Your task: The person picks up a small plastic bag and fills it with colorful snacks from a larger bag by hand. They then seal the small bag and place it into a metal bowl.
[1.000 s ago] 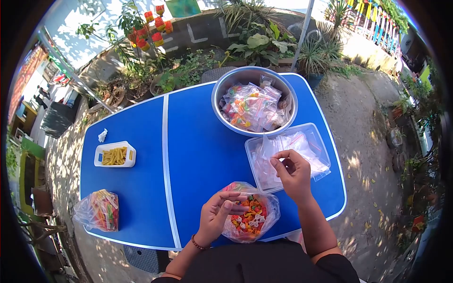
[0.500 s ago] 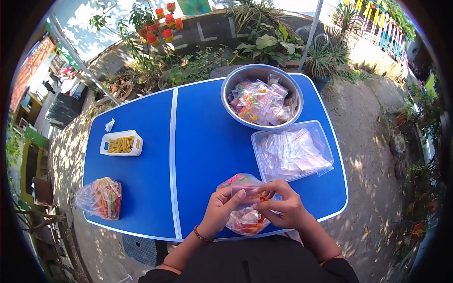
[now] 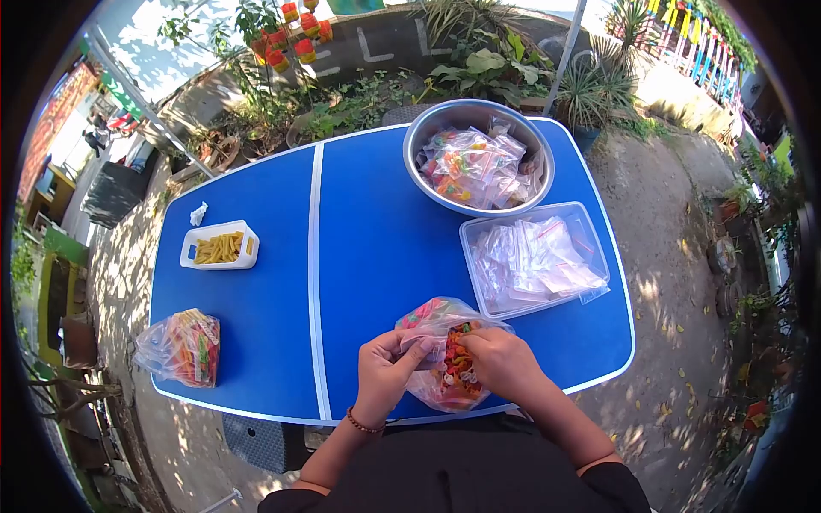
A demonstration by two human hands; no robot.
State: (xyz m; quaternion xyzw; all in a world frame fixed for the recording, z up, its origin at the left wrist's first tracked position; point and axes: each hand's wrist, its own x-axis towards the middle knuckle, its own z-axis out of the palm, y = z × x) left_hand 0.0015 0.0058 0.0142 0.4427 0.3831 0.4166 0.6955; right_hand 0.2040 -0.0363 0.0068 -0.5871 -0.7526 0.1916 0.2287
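A small clear zip bag [image 3: 433, 351] is pinched between the thumb and fingers of my left hand [image 3: 386, 366]. Below and behind it, a large clear plastic bag [image 3: 440, 312] lies at the table's front edge. Its mouth shows small red, orange and green pieces [image 3: 458, 363], with some pale ones among them. My right hand [image 3: 503, 362] is at the opening of this bag, fingers bent together and pointing down at the pieces. Whatever the right fingertips hold is hidden.
On the blue table [image 3: 385, 222], a clear plastic box [image 3: 481, 286] of flat zip bags stands right, behind it a steel bowl [image 3: 416, 175] of filled bags. At left are a white container [image 3: 224, 261] of yellowish sticks, a crumpled tissue [image 3: 198, 213] and another filled bag [image 3: 190, 346].
My right hand has left the small zip bag and moved down to the large bag's mouth, where more colourful pieces show. My left hand still holds the small bag, slightly further left.
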